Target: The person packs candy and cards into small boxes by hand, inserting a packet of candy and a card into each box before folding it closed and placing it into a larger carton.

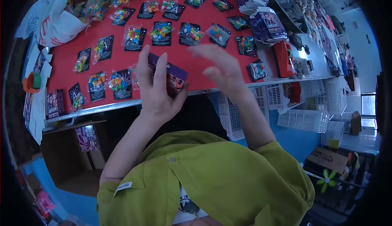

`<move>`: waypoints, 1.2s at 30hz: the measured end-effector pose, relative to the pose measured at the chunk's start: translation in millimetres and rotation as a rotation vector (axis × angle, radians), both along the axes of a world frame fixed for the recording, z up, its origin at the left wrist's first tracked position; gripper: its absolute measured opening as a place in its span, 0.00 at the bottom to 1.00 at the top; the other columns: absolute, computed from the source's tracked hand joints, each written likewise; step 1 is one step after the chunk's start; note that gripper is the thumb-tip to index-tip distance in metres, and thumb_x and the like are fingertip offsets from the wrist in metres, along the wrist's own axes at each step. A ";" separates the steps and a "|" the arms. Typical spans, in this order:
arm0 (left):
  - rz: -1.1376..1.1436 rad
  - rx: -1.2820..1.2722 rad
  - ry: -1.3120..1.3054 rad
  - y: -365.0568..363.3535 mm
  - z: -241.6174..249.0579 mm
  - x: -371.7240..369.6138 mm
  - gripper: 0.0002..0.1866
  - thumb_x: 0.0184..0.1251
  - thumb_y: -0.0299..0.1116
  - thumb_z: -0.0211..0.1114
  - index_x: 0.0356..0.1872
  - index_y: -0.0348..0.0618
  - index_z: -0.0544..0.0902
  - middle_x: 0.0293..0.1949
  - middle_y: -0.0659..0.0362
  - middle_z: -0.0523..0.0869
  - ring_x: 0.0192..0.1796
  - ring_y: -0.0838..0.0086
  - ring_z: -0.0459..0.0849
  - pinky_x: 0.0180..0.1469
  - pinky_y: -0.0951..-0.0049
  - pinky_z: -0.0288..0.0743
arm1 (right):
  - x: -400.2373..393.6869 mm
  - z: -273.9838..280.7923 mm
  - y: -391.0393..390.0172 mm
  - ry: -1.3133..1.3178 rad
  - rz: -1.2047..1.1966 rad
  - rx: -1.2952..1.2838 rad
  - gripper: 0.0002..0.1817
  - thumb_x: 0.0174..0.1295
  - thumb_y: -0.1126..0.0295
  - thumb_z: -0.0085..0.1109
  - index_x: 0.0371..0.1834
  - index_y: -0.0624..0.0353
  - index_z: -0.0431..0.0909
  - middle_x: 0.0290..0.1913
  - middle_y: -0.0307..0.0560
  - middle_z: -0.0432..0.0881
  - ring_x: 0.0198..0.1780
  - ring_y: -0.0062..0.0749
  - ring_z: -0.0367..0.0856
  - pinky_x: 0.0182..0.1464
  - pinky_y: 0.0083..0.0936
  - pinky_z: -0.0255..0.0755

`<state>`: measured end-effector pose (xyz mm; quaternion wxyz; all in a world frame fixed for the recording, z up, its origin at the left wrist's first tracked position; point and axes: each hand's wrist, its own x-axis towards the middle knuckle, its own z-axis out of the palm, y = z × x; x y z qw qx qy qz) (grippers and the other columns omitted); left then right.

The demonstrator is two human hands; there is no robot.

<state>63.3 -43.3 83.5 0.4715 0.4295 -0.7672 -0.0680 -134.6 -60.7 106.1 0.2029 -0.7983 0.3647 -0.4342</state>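
A small purple printed box (pixel 175 79) is gripped in my left hand (pixel 157 85), its fingers wrapped round the sides above the table's front edge. My right hand (pixel 222 71) is raised to the right of the box, fingers apart and slightly blurred, touching nothing I can make out. Beyond my hands, clear bags of colourful candies (pixel 161 32) lie on black cards across the red tabletop (pixel 118 60). One such bag on a card (pixel 119 84) lies just left of my left hand, and another (pixel 218 34) lies beyond my right hand.
A white plastic bag (pixel 61 26) and a heap of candy bags (pixel 98 1) fill the far left. Stacked purple boxes (pixel 267 24) and a red tape dispenser (pixel 283 58) stand at right. An open cardboard box (pixel 65 156) sits below left, white plastic baskets (pixel 302 120) below right.
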 end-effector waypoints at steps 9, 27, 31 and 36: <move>0.806 -0.007 -0.317 -29.7 39.3 212.6 0.38 0.39 0.38 0.76 0.59 0.51 0.73 0.66 0.45 0.56 0.65 0.47 0.63 0.60 0.55 0.68 | -236.0 -52.9 -110.6 1.248 -1.064 -0.077 0.18 0.68 0.60 0.44 0.47 0.62 0.75 0.47 0.56 0.80 0.47 0.51 0.80 0.53 0.45 0.70; 0.809 1.003 -0.336 -60.7 7.3 370.2 0.49 0.25 0.36 0.76 0.63 0.48 0.71 0.59 0.50 0.75 0.63 0.56 0.72 0.60 0.65 0.71 | -250.2 -48.9 -125.0 1.360 -0.979 -0.361 0.16 0.65 0.69 0.43 0.53 0.60 0.74 0.42 0.48 0.83 0.42 0.45 0.82 0.47 0.37 0.74; 0.803 0.853 -0.507 -60.3 -1.7 382.7 0.47 0.28 0.41 0.76 0.62 0.44 0.72 0.57 0.50 0.78 0.60 0.53 0.74 0.61 0.61 0.70 | -213.1 -35.6 -104.4 1.388 -1.202 -0.392 0.09 0.64 0.68 0.46 0.39 0.54 0.76 0.35 0.43 0.81 0.39 0.36 0.82 0.42 0.33 0.73; 0.761 0.264 -0.176 -58.0 24.2 297.5 0.43 0.49 0.44 0.74 0.66 0.41 0.64 0.60 0.43 0.73 0.57 0.53 0.77 0.61 0.52 0.70 | -154.4 4.4 -74.4 1.071 -1.266 -0.638 0.08 0.63 0.66 0.52 0.38 0.57 0.75 0.37 0.45 0.80 0.33 0.39 0.82 0.33 0.36 0.75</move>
